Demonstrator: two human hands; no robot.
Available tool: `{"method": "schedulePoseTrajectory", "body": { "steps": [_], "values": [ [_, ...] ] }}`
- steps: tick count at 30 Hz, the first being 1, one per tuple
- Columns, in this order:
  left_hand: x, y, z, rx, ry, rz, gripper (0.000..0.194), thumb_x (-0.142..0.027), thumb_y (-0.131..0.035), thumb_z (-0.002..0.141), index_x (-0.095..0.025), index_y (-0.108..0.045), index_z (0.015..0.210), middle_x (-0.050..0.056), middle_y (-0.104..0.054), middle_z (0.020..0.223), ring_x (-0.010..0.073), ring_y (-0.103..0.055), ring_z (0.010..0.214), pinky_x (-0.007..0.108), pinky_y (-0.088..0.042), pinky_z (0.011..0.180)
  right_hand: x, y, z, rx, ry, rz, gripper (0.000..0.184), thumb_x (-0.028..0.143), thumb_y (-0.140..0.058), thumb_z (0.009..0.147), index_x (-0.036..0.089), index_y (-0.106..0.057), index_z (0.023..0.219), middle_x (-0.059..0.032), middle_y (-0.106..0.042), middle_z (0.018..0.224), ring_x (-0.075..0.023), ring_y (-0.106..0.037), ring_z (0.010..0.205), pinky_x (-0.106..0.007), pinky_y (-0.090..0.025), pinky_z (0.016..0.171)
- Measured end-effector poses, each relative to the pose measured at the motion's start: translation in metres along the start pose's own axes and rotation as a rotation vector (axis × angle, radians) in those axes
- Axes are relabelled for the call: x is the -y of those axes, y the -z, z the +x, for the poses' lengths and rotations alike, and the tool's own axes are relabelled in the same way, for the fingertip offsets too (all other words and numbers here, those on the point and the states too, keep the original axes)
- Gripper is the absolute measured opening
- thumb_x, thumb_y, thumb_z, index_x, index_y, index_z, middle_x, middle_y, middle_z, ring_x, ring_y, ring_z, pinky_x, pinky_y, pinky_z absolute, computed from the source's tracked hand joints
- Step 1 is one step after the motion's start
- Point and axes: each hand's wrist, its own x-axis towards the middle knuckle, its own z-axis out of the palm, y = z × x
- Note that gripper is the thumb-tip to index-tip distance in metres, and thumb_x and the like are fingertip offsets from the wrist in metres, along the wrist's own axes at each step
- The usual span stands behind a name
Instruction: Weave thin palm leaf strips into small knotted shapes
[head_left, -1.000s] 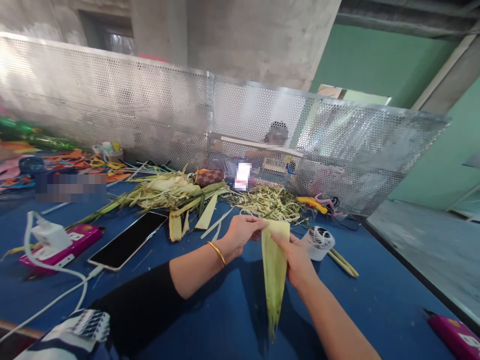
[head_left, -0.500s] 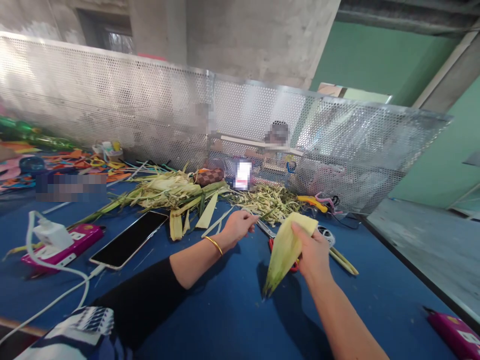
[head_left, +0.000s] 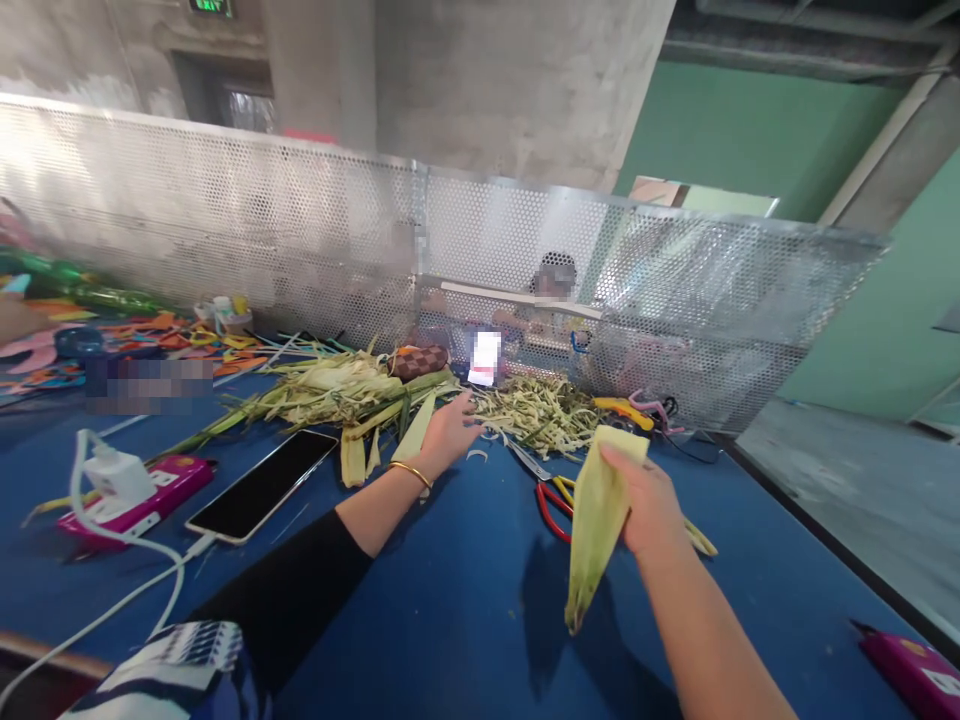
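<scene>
My right hand point(head_left: 656, 500) grips a pale green corn husk point(head_left: 600, 515) by its wide cut end, and the narrow tip hangs down over the table. My left hand point(head_left: 451, 432), with a gold bangle at its wrist, reaches over the table with fingers apart and nothing visible in them. It partly covers a flat husk piece point(head_left: 415, 432). Small white curved scraps point(head_left: 478, 454) lie just right of its fingers. Scissors point(head_left: 551, 505) with red and yellow handles lie between the hands, partly hidden by the husk. Behind them spreads a heap of thin husk strips point(head_left: 544, 412).
On the left are a pile of husks point(head_left: 330, 385), a phone point(head_left: 262, 485) on a white cable and a magenta power strip point(head_left: 146, 500). A checkered case point(head_left: 418, 362) lies behind. Perforated metal panels point(head_left: 300, 240) border the back, with a person point(head_left: 555, 280) beyond.
My left hand has moved left and away, and its fingers have spread from a pinch. My right hand has shifted right with the husk, which now hangs more upright.
</scene>
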Motion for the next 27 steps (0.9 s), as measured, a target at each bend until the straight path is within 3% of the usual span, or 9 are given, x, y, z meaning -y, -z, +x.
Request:
{"method": "schedulePoseTrajectory", "body": {
  "steps": [2,3,5,7,8,12,17,22,27],
  "values": [
    [-0.010,-0.006,-0.014,0.036,0.014,-0.195,0.058,-0.025,-0.070,0.066,-0.018,-0.055,0.122,0.012,-0.054,0.130,0.0196,-0.059,0.100,0.024,-0.045,0.073,-0.007,-0.009,-0.009,0.105,-0.110,-0.033,0.025,0.029,-0.080,0.049,0.016,-0.066,0.065,-0.0040,-0.065,0.049,-0.0197,-0.058,0.040,-0.034,-0.050,0.044],
    [-0.016,-0.008,-0.025,0.095,0.068,-0.360,0.057,-0.031,-0.067,0.071,-0.018,-0.053,0.124,0.012,-0.055,0.129,0.0196,-0.060,0.100,0.025,-0.046,0.072,-0.010,-0.013,-0.014,0.154,-0.128,-0.045,0.026,0.030,-0.080,0.049,0.016,-0.067,0.066,-0.0042,-0.065,0.049,-0.0199,-0.058,0.040,-0.033,-0.049,0.044],
    [-0.028,-0.014,-0.048,0.284,0.226,-0.609,0.047,-0.047,-0.060,0.076,-0.015,-0.062,0.111,0.013,-0.065,0.110,0.0198,-0.063,0.090,0.027,-0.047,0.070,-0.017,-0.021,-0.022,0.223,-0.143,-0.060,0.030,0.031,-0.082,0.046,0.016,-0.067,0.068,-0.0037,-0.066,0.050,-0.0197,-0.059,0.041,-0.032,-0.049,0.044],
    [-0.037,-0.019,-0.069,0.485,0.305,-0.767,0.047,-0.054,-0.063,0.071,-0.015,-0.067,0.096,0.011,-0.068,0.099,0.0184,-0.064,0.084,0.027,-0.047,0.069,-0.025,-0.026,-0.028,0.259,-0.140,-0.073,0.033,0.032,-0.083,0.045,0.016,-0.068,0.070,-0.0034,-0.067,0.053,-0.0191,-0.059,0.043,-0.030,-0.047,0.044],
    [-0.039,-0.022,-0.076,0.515,0.330,-0.802,0.046,-0.054,-0.068,0.066,-0.014,-0.068,0.090,0.010,-0.069,0.093,0.0170,-0.063,0.079,0.027,-0.047,0.067,-0.028,-0.028,-0.030,0.272,-0.137,-0.080,0.034,0.032,-0.083,0.045,0.015,-0.068,0.070,-0.0035,-0.068,0.054,-0.0189,-0.059,0.043,-0.029,-0.047,0.044],
    [-0.039,-0.028,-0.085,0.456,0.305,-0.865,0.041,-0.042,-0.081,0.051,-0.013,-0.068,0.077,0.004,-0.066,0.076,0.0135,-0.060,0.067,0.026,-0.046,0.064,-0.037,-0.030,-0.033,0.300,-0.119,-0.115,0.036,0.032,-0.084,0.045,0.014,-0.069,0.073,-0.0028,-0.068,0.054,-0.0175,-0.058,0.043,-0.028,-0.045,0.044],
    [-0.036,-0.029,-0.079,0.292,0.317,-0.806,0.020,-0.024,-0.076,0.055,-0.015,-0.060,0.064,-0.001,-0.060,0.062,0.0109,-0.056,0.058,0.022,-0.044,0.055,-0.029,-0.026,-0.030,0.413,-0.107,-0.040,0.034,0.034,-0.080,0.051,0.016,-0.069,0.078,-0.0032,-0.071,0.064,-0.0184,-0.062,0.052,-0.027,-0.046,0.047],
    [-0.036,-0.028,-0.078,0.363,0.378,-0.843,0.019,-0.018,-0.068,0.059,-0.016,-0.062,0.077,0.000,-0.063,0.069,0.0107,-0.057,0.058,0.019,-0.040,0.048,-0.025,-0.022,-0.024,0.356,-0.016,-0.075,0.035,0.029,-0.080,0.049,0.016,-0.068,0.079,-0.0024,-0.070,0.065,-0.0178,-0.061,0.055,-0.025,-0.043,0.048],
    [-0.035,-0.025,-0.075,0.405,0.461,-1.014,0.022,-0.018,-0.069,0.057,-0.016,-0.062,0.078,0.001,-0.065,0.070,0.0135,-0.061,0.063,0.024,-0.048,0.058,-0.033,-0.021,-0.022,0.365,0.041,-0.132,0.027,0.029,-0.078,0.052,0.017,-0.068,0.074,0.0016,-0.066,0.060,-0.0128,-0.053,0.049,-0.023,-0.039,0.046]
  ]
}}
